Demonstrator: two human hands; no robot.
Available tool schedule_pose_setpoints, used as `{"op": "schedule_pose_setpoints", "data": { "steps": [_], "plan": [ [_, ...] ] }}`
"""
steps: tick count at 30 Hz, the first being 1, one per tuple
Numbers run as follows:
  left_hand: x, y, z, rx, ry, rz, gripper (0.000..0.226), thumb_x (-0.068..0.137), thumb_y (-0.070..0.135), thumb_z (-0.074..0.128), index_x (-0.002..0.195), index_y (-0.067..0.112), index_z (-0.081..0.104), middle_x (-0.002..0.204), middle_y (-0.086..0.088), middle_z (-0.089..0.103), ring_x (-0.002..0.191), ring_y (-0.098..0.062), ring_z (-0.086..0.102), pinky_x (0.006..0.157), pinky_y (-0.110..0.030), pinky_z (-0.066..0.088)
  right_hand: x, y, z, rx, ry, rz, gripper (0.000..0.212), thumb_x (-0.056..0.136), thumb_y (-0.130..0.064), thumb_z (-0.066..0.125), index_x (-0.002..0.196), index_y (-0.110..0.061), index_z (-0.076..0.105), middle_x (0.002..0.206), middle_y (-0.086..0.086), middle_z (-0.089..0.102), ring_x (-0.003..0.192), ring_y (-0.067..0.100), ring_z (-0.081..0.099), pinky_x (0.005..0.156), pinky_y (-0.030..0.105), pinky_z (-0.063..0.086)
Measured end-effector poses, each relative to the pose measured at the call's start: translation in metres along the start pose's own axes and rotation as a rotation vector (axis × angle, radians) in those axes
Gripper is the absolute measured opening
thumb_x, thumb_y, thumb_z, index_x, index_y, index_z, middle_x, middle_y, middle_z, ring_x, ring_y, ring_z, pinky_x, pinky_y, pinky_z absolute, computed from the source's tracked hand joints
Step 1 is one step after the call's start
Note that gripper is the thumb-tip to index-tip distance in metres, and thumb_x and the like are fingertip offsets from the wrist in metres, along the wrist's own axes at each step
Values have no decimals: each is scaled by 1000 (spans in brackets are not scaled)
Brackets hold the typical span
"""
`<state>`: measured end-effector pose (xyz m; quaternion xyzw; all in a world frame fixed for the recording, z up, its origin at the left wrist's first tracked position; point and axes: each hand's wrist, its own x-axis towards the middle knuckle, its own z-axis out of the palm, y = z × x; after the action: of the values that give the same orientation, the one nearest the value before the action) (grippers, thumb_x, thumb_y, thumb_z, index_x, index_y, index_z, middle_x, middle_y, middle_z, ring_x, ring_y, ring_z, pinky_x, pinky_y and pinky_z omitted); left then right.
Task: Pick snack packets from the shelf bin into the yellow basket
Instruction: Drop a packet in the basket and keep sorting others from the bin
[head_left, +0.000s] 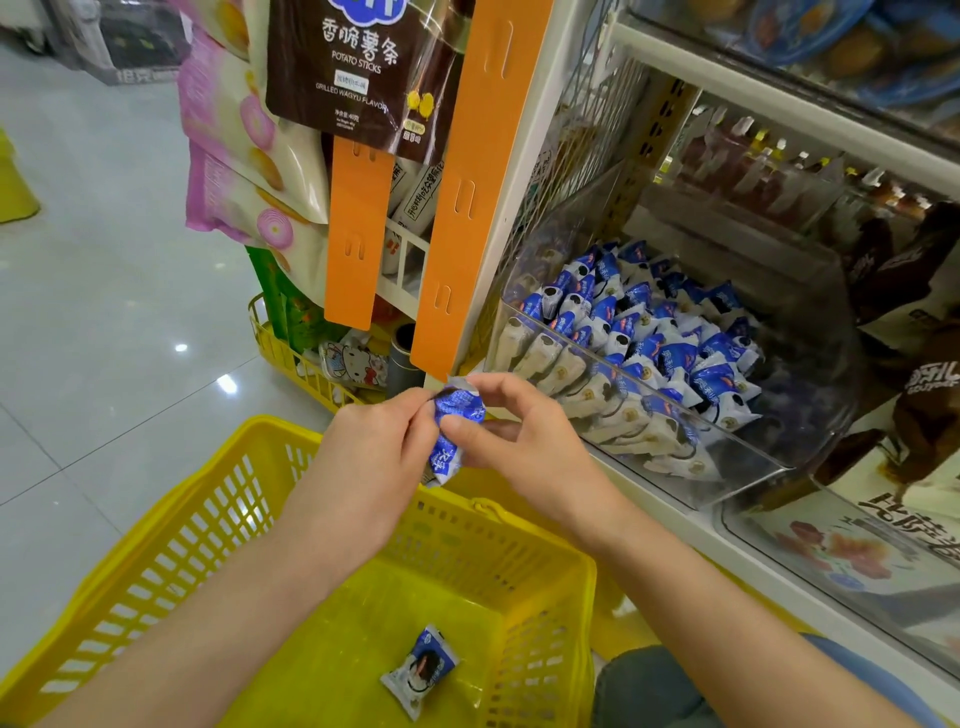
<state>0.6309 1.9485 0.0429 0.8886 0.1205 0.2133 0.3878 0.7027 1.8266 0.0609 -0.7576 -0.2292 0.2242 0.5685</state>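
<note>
A small blue-and-white crinkled foil snack packet (456, 427) is held between both hands, above the far rim of the yellow slotted plastic basket (156, 545). The left hand (384, 452) pinches its upper left edge with curled fingertips; the right hand (524, 441) pinches its right side between thumb and forefinger. Both forearms reach forward over the basket, where a second matching packet (421, 670) lies on the floor. To the right, a clear plastic shelf bin (753, 457) holds many more. The held packet's print is unreadable. A brown hanging bag (358, 67) reads "POTATO STICKS, GRILLED WAGYU FLAVOR".
</note>
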Motion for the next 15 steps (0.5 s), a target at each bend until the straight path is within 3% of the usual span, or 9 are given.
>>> {"op": "schedule_pose_setpoints", "data": {
  "steps": [4, 6, 8, 10, 12, 15],
  "plan": [
    [4, -1, 2, -146, 15, -93, 27, 95, 18, 44, 101, 21, 70, 71, -1, 69, 67, -11, 63, 59, -24, 51, 1, -4, 0, -26, 16, -6, 31, 83, -15, 68, 110, -22, 56, 115, -2, 61, 101, 22, 63, 86, 37, 54],
    [7, -2, 3, -234, 12, -150, 28, 95, 17, 45, 97, 27, 71, 76, -5, 72, 72, -20, 67, 71, -43, 55, 0, -5, -1, -35, 25, -17, 31, 83, -16, 68, 110, -24, 56, 115, -4, 61, 101, 18, 62, 86, 36, 54],
    [7, -1, 4, -308, -20, -186, 34, 96, 18, 44, 87, 41, 67, 78, -2, 72, 76, -25, 68, 73, -47, 56, 0, -6, -2, -29, 39, -20, 32, 84, -18, 67, 113, -23, 55, 117, -4, 60, 103, 18, 61, 87, 35, 54],
    [9, -1, 4, -445, -59, -236, 35, 97, 18, 42, 86, 40, 67, 75, 5, 73, 76, -17, 69, 66, -34, 58, -1, -7, -3, 6, 39, -7, 34, 87, -20, 62, 120, -18, 53, 122, -2, 58, 103, 19, 61, 86, 35, 55],
    [10, 3, 3, -602, -85, -304, 39, 98, 17, 40, 80, 34, 70, 70, 12, 72, 68, -5, 67, 56, -14, 52, -1, -8, -5, 41, 34, 9, 36, 92, -23, 52, 127, -16, 48, 124, -1, 55, 95, 11, 61, 79, 26, 56],
    [10, 8, 3, -637, -103, -333, 48, 96, 19, 40, 61, 38, 67, 59, 15, 64, 60, -4, 56, 51, -6, 39, 0, -8, -9, 71, 50, 94, 42, 94, -28, 47, 134, -16, 43, 126, 3, 53, 90, 6, 57, 66, 17, 53]
  ]
}}
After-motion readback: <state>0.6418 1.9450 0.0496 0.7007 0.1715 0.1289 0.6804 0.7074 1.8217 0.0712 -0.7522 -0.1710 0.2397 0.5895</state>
